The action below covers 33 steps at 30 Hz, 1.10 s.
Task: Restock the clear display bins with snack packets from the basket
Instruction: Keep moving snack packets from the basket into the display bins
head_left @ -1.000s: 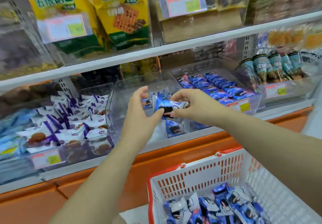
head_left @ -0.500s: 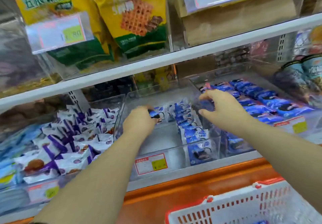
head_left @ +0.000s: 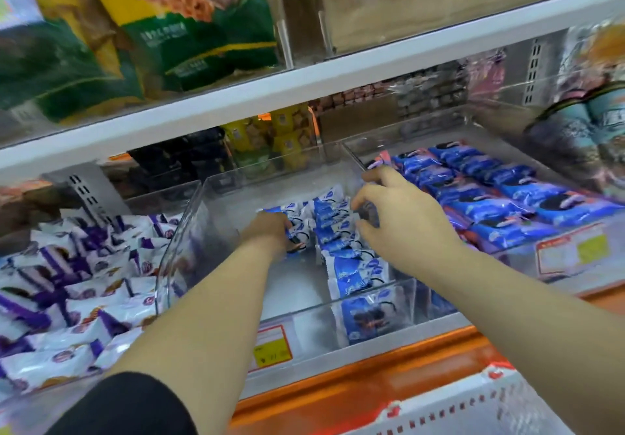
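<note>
Two-handed, reaches into clear plastic display bin [head_left: 311, 329] at frame centre; grips blue-and-white snack packet [head_left: 297, 231] in left hand [head_left: 269, 231]; holds right hand [head_left: 402, 221] loosely spread, empty, above packet row [head_left: 351, 275].

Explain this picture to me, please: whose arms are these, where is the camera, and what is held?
There is no machine: these are a person's bare arms. The camera sits on the person's head and looks down at a shop shelf. Both hands reach into the middle bin, which holds rows of blue-white packets. The left hand grips one packet at the back. The right hand curls over the rows; whether it holds anything is unclear. Beside it lie purple packets and blue packets. The basket shows at bottom right.
</note>
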### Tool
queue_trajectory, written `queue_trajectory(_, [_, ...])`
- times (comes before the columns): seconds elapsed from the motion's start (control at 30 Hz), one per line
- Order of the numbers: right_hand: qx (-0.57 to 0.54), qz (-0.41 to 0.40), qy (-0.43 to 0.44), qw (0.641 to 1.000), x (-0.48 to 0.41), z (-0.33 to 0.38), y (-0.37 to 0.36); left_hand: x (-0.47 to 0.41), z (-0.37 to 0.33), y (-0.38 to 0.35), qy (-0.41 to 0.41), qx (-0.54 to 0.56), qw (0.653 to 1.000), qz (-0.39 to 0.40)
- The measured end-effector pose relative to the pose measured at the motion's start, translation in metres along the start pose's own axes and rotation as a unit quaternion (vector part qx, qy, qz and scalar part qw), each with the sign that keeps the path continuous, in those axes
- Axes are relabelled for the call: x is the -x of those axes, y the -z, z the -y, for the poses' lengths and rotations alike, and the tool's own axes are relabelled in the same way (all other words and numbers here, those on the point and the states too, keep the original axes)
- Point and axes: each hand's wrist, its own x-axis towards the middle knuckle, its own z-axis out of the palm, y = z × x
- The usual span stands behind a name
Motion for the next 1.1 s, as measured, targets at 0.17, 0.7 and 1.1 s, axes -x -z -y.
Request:
queue_trajectory(0.17, [-0.001,-0.009,0.001,1.000,-0.001,0.000,-0.001,-0.004,0.001,0.001,0.015,-0.039,0.998,-0.043])
queue_trajectory(0.7, [-0.050,0.020,0.069,0.996,0.026,-0.012,0.037,0.085,-0.034,0.042,-0.058,0.063,0.989,-0.119])
queue_trajectory(1.1, [0.116,0.230,0.279,0.925,0.222,-0.090,0.034,0.255,-0.102,-0.043,-0.345,0.045,0.938,0.009])
